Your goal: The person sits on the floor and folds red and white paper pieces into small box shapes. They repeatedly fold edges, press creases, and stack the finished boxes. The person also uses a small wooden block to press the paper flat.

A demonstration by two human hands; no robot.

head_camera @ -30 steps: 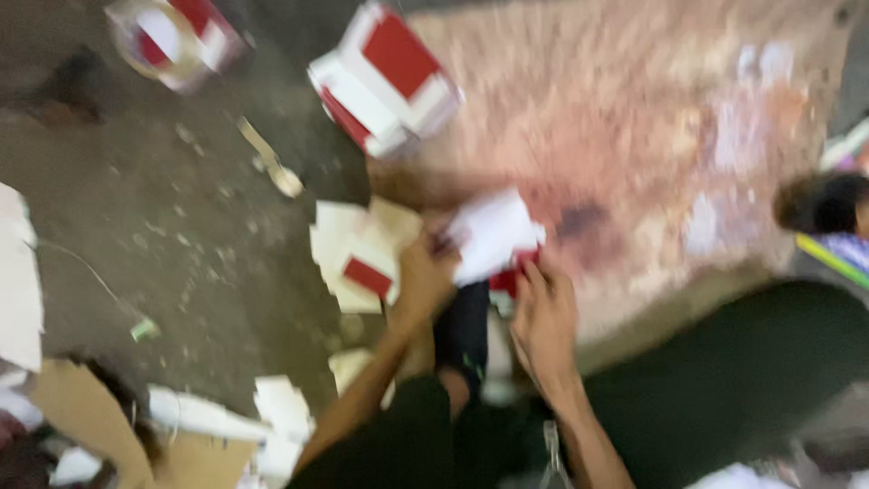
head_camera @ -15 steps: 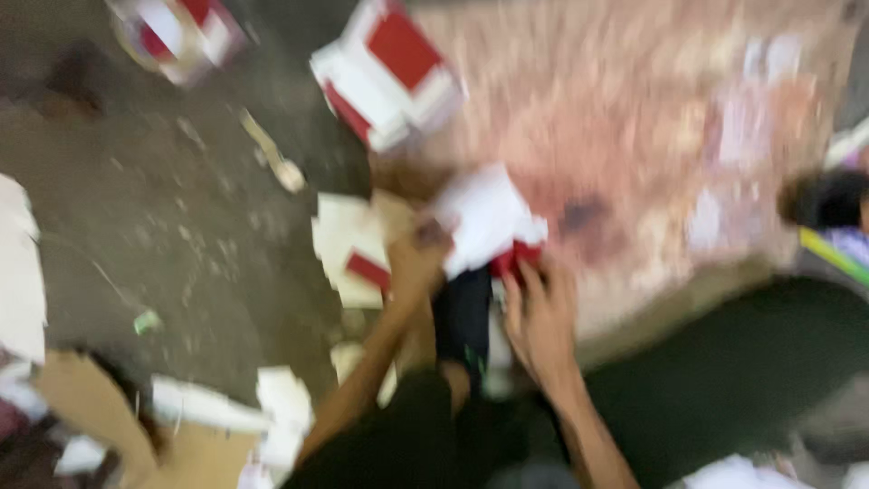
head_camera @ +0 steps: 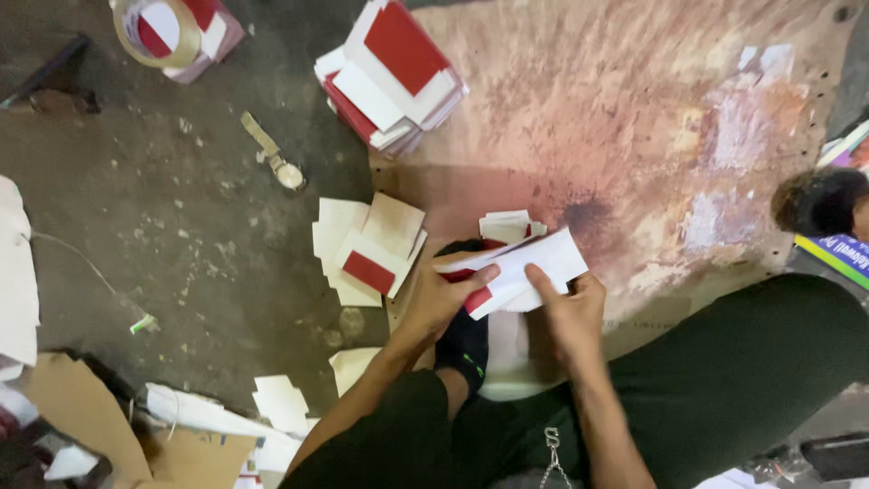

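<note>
Both hands hold a white and red folded card piece (head_camera: 520, 267) over my lap. My left hand (head_camera: 444, 294) grips its left end with the thumb on top. My right hand (head_camera: 568, 308) holds its lower right side, index finger pressed on the white face. Just beyond it lies a small pile of folded white pieces (head_camera: 509, 226). To the left, a loose pile of cream and red cards (head_camera: 367, 249) rests on the floor.
A taller stack of red and white cards (head_camera: 391, 72) sits on the board's (head_camera: 634, 136) far left edge. A tape roll (head_camera: 158, 32) lies on another pile at top left. Cardboard scraps (head_camera: 81, 426) are at lower left. Another person's head (head_camera: 819, 201) shows at right.
The card piece has been turned and lowered toward my lap, both hands now gripping it from either end. The view has steadied from blur.
</note>
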